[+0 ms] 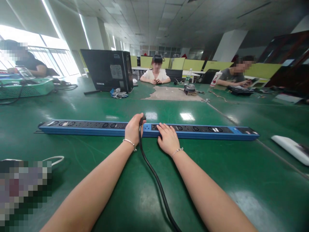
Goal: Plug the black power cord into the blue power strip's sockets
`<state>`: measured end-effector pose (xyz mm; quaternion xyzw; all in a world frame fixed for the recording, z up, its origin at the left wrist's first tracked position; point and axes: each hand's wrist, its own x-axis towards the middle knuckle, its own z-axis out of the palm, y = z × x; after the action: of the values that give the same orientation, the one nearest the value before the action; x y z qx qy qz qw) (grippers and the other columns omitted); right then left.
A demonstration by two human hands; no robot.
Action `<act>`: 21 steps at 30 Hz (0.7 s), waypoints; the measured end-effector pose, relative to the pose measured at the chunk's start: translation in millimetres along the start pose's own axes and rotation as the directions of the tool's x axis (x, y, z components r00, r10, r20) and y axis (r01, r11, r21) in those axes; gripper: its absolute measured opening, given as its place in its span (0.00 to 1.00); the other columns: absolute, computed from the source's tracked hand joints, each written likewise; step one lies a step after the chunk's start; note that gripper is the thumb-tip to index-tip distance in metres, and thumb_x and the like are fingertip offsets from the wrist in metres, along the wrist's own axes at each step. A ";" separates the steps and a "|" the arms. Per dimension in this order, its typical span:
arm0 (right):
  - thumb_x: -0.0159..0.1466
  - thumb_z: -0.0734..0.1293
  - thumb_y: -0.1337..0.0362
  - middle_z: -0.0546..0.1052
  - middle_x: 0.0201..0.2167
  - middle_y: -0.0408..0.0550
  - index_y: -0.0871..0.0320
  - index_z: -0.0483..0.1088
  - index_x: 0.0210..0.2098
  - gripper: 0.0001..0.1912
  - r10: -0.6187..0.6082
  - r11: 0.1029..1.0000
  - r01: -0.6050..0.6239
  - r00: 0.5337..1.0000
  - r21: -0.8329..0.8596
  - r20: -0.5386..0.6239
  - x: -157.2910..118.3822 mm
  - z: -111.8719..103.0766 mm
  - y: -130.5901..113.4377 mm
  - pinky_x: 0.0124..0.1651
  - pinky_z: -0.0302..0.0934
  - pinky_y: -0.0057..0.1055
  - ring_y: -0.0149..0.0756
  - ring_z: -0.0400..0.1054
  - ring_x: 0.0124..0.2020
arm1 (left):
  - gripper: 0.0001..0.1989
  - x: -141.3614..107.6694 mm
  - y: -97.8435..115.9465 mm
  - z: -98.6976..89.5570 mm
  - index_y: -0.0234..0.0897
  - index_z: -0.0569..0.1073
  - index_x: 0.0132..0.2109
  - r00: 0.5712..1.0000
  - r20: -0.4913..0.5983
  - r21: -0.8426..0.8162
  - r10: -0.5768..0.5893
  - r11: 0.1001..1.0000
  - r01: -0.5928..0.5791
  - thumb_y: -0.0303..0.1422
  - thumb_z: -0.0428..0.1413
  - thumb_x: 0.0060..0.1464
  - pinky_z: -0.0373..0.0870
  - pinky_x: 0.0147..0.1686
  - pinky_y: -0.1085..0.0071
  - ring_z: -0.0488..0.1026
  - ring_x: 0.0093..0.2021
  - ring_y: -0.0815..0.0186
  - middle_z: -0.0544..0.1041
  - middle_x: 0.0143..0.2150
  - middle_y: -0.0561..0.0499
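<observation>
A long blue and black power strip [106, 131] lies across the green table, its rows of sockets facing up. My left hand [133, 130] is closed around the black plug [142, 120] of a power cord, held at the strip just left of a blue socket. From the plug the black cord [154, 174] runs down toward the table's near edge. The plug's pins are hidden, so I cannot tell whether they sit in a socket. My right hand [168, 138] rests on the strip right of the blue socket, its fingers stretched out over the top.
A black computer case [106, 71] stands behind the strip, with gloves [118, 93] beside it. At the left is a green basket [26, 88]; at the right, a white object [291, 149]. People sit across the table and at both sides. A blurred-out item lies lower left.
</observation>
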<state>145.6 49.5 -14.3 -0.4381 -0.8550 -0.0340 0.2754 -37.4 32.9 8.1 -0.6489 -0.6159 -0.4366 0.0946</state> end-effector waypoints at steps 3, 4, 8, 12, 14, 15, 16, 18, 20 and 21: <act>0.59 0.59 0.68 0.63 0.60 0.49 0.58 0.62 0.57 0.26 -0.003 1.000 0.003 1.000 0.006 0.000 0.4 1.1 1.1 0.65 0.42 0.43 0.39 0.54 0.62 | 0.17 6.1 -21.7 -16.5 0.40 0.67 0.51 0.994 -0.064 0.001 -0.085 0.996 0.085 0.40 0.47 0.57 0.68 0.45 0.66 0.74 0.44 0.61 0.76 0.44 0.48; 0.59 0.59 0.68 0.63 0.60 0.49 0.58 0.62 0.57 0.26 -0.002 1.000 0.002 1.000 0.008 -0.002 0.5 1.5 1.4 0.65 0.42 0.43 0.39 0.54 0.62 | 0.18 7.7 -31.7 -23.4 0.40 0.67 0.51 0.992 -0.054 0.015 -0.118 0.993 0.119 0.41 0.48 0.56 0.69 0.43 0.65 0.74 0.42 0.61 0.77 0.43 0.49; 0.59 0.59 0.68 0.64 0.60 0.49 0.58 0.62 0.57 0.26 0.001 1.000 -0.001 1.000 0.022 -0.007 0.4 1.8 2.0 0.65 0.42 0.43 0.40 0.54 0.62 | 0.19 11.1 -71.8 -50.0 0.40 0.67 0.50 0.982 0.021 -0.013 -0.186 0.982 0.187 0.42 0.49 0.53 0.68 0.42 0.66 0.75 0.39 0.62 0.77 0.38 0.50; 0.59 0.59 0.69 0.64 0.60 0.49 0.58 0.63 0.57 0.26 0.002 1.000 -0.002 1.000 0.029 -0.013 0.2 0.7 1.5 0.65 0.42 0.43 0.39 0.54 0.61 | 0.21 10.8 -92.9 -64.2 0.39 0.66 0.50 0.969 0.187 -0.042 -0.162 0.984 0.172 0.44 0.50 0.51 0.69 0.43 0.65 0.74 0.38 0.62 0.77 0.37 0.49; 0.59 0.59 0.69 0.64 0.60 0.49 0.58 0.63 0.57 0.26 0.007 1.000 -0.006 1.000 0.030 -0.013 0.5 0.4 1.3 0.65 0.43 0.43 0.39 0.54 0.61 | 0.22 10.0 -95.1 -66.7 0.39 0.66 0.49 0.952 0.255 -0.035 -0.167 0.983 0.182 0.45 0.50 0.50 0.69 0.43 0.63 0.74 0.37 0.62 0.77 0.36 0.48; 0.59 0.59 0.69 0.64 0.60 0.49 0.58 0.63 0.57 0.26 0.009 0.999 -0.008 1.000 0.031 -0.012 0.7 0.4 1.3 0.65 0.43 0.43 0.39 0.54 0.61 | 0.22 9.7 -95.0 -67.5 0.39 0.66 0.49 0.947 0.269 -0.023 -0.178 0.981 0.191 0.45 0.51 0.49 0.69 0.43 0.63 0.74 0.37 0.61 0.77 0.36 0.48; 0.58 0.59 0.69 0.64 0.60 0.49 0.57 0.63 0.57 0.26 0.009 0.999 -0.009 1.000 0.034 -0.012 0.9 0.6 1.4 0.65 0.43 0.43 0.39 0.54 0.61 | 0.22 9.5 -94.3 -68.2 0.39 0.66 0.49 0.944 0.270 -0.008 -0.190 0.980 0.200 0.44 0.51 0.49 0.69 0.43 0.62 0.74 0.38 0.61 0.77 0.36 0.48; 0.59 0.59 0.69 0.64 0.60 0.48 0.56 0.64 0.56 0.25 0.009 0.999 -0.009 1.000 0.038 -0.014 1.4 1.1 1.8 0.65 0.43 0.43 0.39 0.55 0.61 | 0.21 9.2 -92.3 -69.5 0.39 0.66 0.49 0.944 0.255 0.027 -0.209 0.977 0.209 0.44 0.50 0.49 0.69 0.42 0.62 0.74 0.37 0.61 0.76 0.37 0.48; 0.59 0.58 0.69 0.65 0.59 0.47 0.56 0.64 0.56 0.25 0.009 0.999 -0.008 1.000 0.037 -0.020 1.7 1.6 2.2 0.64 0.43 0.43 0.38 0.55 0.61 | 0.21 9.2 -90.8 -71.1 0.40 0.66 0.48 0.947 0.248 0.051 -0.205 0.979 0.199 0.44 0.50 0.49 0.69 0.41 0.63 0.74 0.37 0.61 0.77 0.37 0.48; 0.59 0.58 0.69 0.65 0.59 0.47 0.56 0.64 0.56 0.25 0.008 0.999 -0.008 1.000 0.035 -0.023 1.8 1.8 2.4 0.64 0.43 0.43 0.38 0.55 0.61 | 0.21 9.3 -90.5 -72.0 0.40 0.66 0.48 0.949 0.250 0.056 -0.194 0.981 0.186 0.44 0.50 0.49 0.69 0.40 0.64 0.74 0.36 0.61 0.77 0.37 0.48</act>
<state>145.8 52.8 -15.3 -0.4362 -0.8505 -0.0228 0.2929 -150.9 12.2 20.1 -0.6358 -0.6893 -0.3468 -0.0174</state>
